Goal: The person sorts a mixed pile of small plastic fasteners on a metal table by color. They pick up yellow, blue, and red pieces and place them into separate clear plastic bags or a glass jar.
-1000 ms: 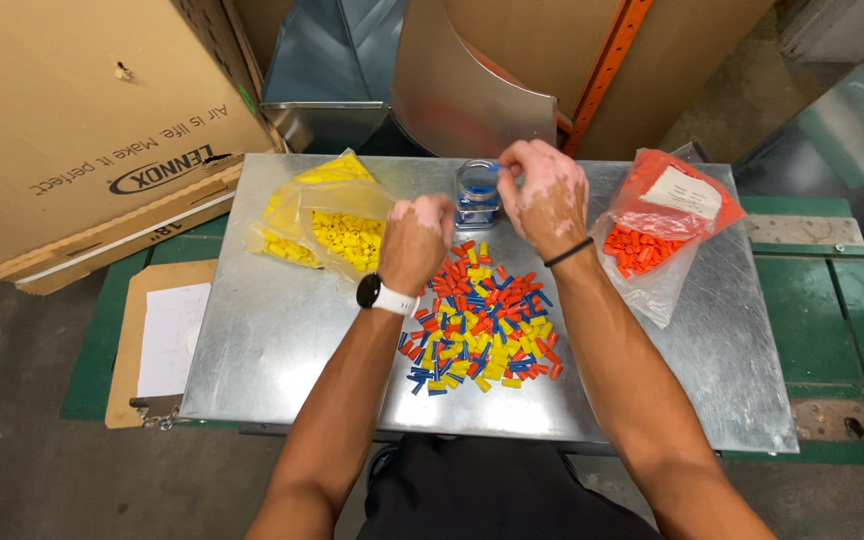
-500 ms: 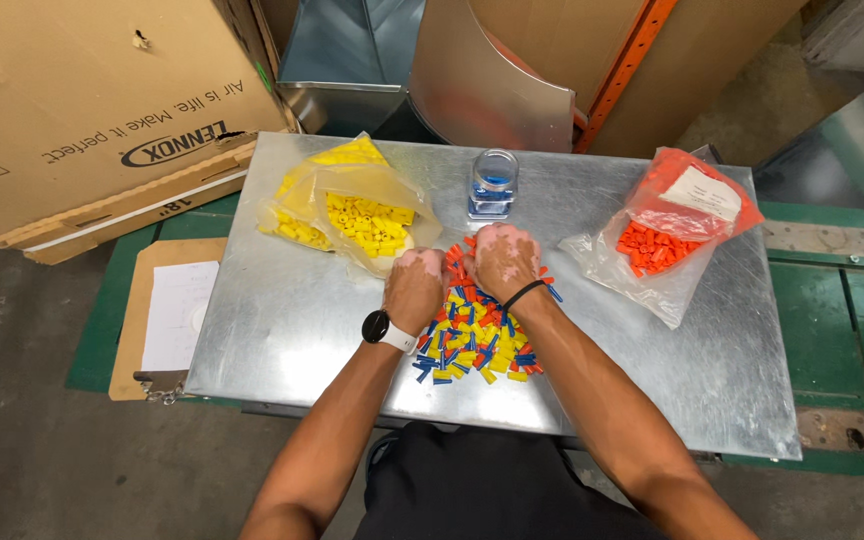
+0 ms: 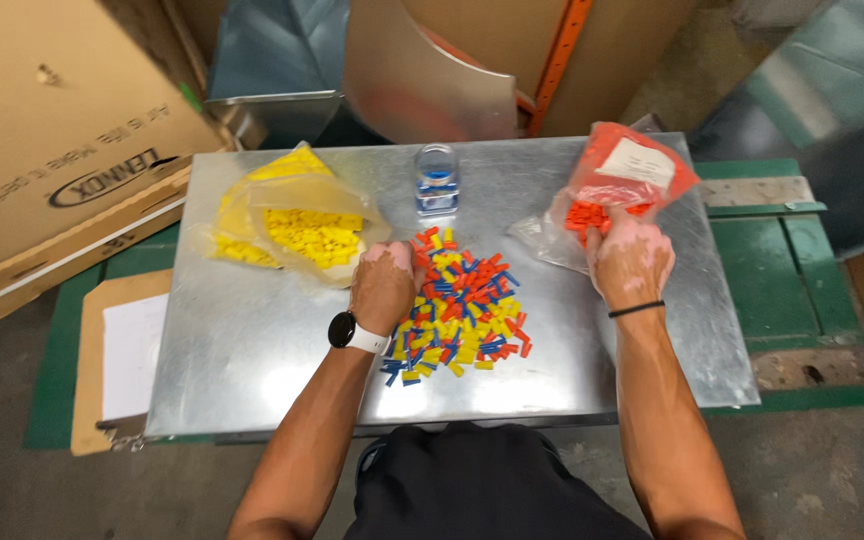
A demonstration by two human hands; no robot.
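Note:
A pile of small red, blue and yellow plastic pieces (image 3: 467, 312) lies in the middle of a shiny metal table (image 3: 252, 350). My left hand (image 3: 384, 287), with a watch on its wrist, rests on the pile's upper left edge with fingers curled down; whether it holds anything is hidden. My right hand (image 3: 630, 262) is at the mouth of a clear bag of orange pieces (image 3: 624, 172) at the right, its bunched fingertips among the orange pieces. A clear bag of yellow pieces (image 3: 297, 232) lies at the left. Behind the pile stands a small clear jar (image 3: 437, 180) holding blue pieces.
A large cardboard box (image 3: 52, 150) leans at the left. A clipboard with paper (image 3: 127, 355) lies on green framing left of the table. Curved sheet metal (image 3: 422, 80) and an orange post (image 3: 562, 55) stand behind the table.
My right hand has left the pile and moved right to the mouth of the orange bag. My left hand has stayed at the pile's left edge.

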